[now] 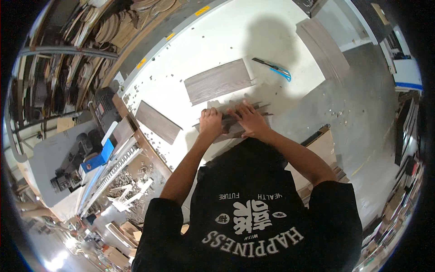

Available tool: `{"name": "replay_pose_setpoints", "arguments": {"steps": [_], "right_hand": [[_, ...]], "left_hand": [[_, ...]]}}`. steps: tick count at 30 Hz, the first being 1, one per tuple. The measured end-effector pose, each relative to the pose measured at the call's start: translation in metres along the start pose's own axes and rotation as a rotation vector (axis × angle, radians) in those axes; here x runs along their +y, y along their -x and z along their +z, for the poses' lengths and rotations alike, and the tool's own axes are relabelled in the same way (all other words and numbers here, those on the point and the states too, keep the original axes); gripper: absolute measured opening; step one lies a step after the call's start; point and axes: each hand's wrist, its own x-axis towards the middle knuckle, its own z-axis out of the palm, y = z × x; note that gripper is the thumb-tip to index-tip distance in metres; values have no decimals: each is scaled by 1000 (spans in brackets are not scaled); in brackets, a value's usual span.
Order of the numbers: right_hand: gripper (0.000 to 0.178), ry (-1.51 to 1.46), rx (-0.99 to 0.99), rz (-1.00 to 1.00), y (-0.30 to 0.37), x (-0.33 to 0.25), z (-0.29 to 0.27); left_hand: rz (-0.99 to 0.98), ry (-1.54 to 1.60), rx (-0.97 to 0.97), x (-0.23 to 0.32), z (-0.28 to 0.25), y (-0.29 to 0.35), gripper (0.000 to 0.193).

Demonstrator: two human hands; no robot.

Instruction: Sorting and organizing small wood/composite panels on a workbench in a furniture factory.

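Note:
At the near edge of the white table, my two hands are on several thin grey-brown wood-grain boards held close together. My left hand curls its fingers over the left part of them. My right hand grips the right part, its fingers reaching across the top toward the left hand. The hands partly hide the boards, so their number is unclear. Just beyond lies a flat grey-brown board. To its right rests a blue utility knife with a dark blade end.
Another grey-brown board lies at the table's left edge. A stack of long boards sits at the far right. Small dark scraps dot the tabletop. A machine with a blue part stands on the left, below loaded shelves.

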Motion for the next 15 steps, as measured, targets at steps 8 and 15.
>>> {"name": "replay_pose_setpoints", "arguments": {"steps": [8, 15], "right_hand": [[47, 123, 237, -38, 36, -20, 36], [44, 139, 286, -62, 37, -34, 39]], "left_hand": [[56, 282, -115, 2, -28, 39, 76], [-29, 123, 323, -61, -38, -70, 118]]}}
